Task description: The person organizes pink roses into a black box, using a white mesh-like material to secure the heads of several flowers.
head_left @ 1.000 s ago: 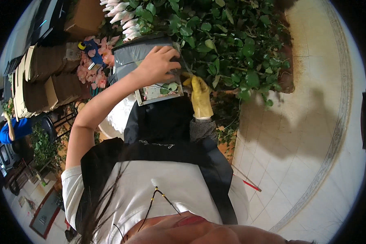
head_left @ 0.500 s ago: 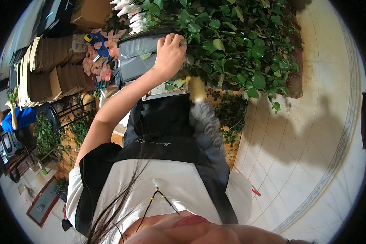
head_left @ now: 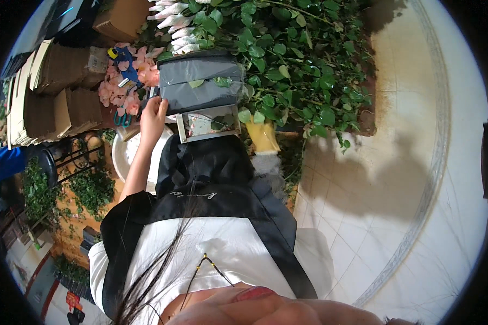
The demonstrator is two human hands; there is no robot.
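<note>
Your bare left hand (head_left: 153,118) gripped the left edge of the grey plastic-wrapped box (head_left: 200,86) above your apron; your gloved right hand (head_left: 263,135), fingers unclear, reached into the foliage (head_left: 303,65). The wrap likely slid easily.

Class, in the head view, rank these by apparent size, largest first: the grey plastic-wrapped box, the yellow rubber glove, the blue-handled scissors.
1. Grey plastic-wrapped box
2. Yellow rubber glove, on the right hand
3. Blue-handled scissors, farther off, so unsure
</note>
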